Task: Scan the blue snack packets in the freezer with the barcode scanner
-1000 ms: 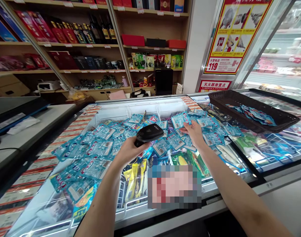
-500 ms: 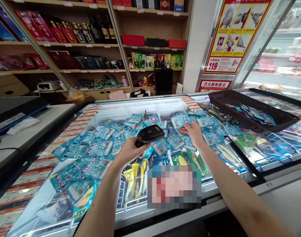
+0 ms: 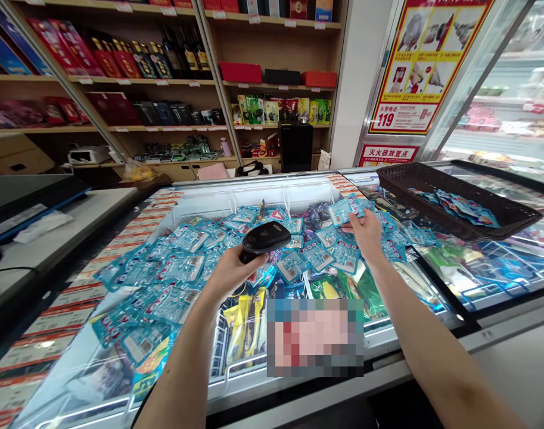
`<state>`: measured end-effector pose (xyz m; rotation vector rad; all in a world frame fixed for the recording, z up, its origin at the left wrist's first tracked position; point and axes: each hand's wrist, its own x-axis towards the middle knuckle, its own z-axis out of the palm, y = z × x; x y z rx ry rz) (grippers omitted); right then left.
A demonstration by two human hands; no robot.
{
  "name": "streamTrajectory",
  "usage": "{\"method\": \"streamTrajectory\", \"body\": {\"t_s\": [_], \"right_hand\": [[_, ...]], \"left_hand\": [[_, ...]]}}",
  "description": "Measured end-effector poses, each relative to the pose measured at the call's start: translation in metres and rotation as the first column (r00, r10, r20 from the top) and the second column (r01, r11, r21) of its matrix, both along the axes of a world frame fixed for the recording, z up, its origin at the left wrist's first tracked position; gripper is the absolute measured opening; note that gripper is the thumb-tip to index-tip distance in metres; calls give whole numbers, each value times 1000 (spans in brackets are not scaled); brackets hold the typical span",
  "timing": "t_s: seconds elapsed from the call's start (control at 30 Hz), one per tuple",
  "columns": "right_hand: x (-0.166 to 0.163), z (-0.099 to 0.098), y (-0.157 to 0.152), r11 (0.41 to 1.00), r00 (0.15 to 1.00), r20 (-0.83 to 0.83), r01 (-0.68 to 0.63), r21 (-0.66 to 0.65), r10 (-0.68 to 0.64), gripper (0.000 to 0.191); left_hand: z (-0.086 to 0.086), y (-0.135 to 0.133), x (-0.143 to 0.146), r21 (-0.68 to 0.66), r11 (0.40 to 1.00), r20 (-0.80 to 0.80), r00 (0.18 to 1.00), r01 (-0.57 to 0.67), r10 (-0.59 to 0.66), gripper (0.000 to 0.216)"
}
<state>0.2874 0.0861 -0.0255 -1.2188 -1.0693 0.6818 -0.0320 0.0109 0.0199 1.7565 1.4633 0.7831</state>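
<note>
A black scanner (image 3: 265,238) was clamped in the grip of the left hand (image 3: 229,271), a blue packet (image 3: 343,211) pinched by the right hand (image 3: 367,232) over the freezer (image 3: 254,182) (more packets (image 3: 457,205) were piled in the dark basket (image 3: 499,225)).

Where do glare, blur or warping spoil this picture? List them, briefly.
Head view: evenly lit; pale reflections streak the sliding glass freezer lid lower left; the glass-fronted chiller at right is washed out; pale shelf uprights lean from wide-angle warp; a pixelated block masks lower centre; left hand, black handheld scanner, right hand and blue plastic packet are sharp.
</note>
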Motion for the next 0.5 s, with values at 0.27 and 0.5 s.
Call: {"method": "streamTrajectory", "body": {"t_s": [0.27, 0.5], "right_hand": [[57, 4, -3, 828, 682, 541, 559, 47, -491, 41], [67, -7, 0, 720, 499, 645, 684, 116, -578, 43]], "left_hand": [[0, 2, -4, -3, 999, -32, 998, -53, 53, 32], [-7, 5, -9, 17, 998, -33, 998, -57, 57, 31]]}}
